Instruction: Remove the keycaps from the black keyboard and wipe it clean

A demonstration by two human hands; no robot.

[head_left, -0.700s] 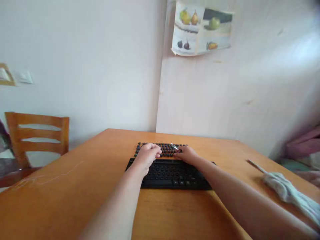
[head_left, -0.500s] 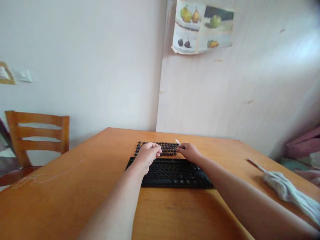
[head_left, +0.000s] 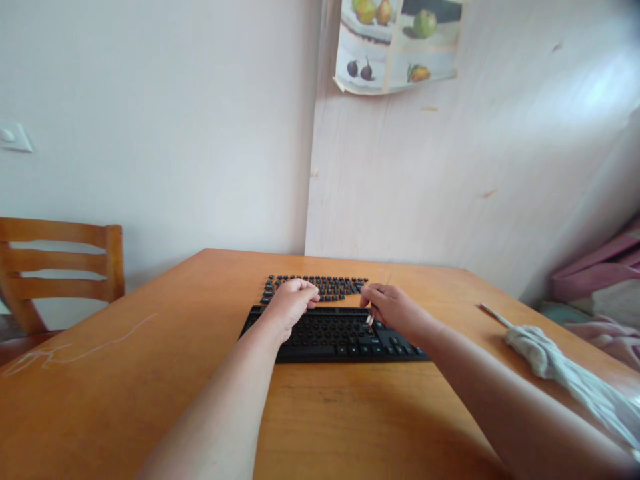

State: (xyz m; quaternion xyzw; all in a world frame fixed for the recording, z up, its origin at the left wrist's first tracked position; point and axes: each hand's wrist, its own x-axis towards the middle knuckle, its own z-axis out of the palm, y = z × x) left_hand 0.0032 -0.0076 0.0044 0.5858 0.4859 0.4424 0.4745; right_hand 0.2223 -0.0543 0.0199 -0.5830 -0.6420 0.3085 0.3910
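Black keyboard (head_left: 333,335) flat; loose keycaps (head_left: 340,287) beyond.

You have two bare hands (head_left: 295,300), one slim, pale two-pronged tool (head_left: 369,321), one black rectangular keyboard (head_left: 315,351), one orange-brown wooden table (head_left: 350,420), one slatted wooden chair (head_left: 114,263) and one crumpled whitish cloth (head_left: 534,350); the small black keycaps (head_left: 269,293) blur beyond counting.

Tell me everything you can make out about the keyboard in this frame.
The keyboard is black, long and plastic-looking, flat on the wooden table, one long side toward the person. Most of its main area shows small round fittings instead of keycaps; caps sit along the front row and toward the right. The left hand and forearm hide part of its left side. The right hand holds a slim tool, its pale tips over the keyboard; contact is unclear. Loose keycaps lie just behind.
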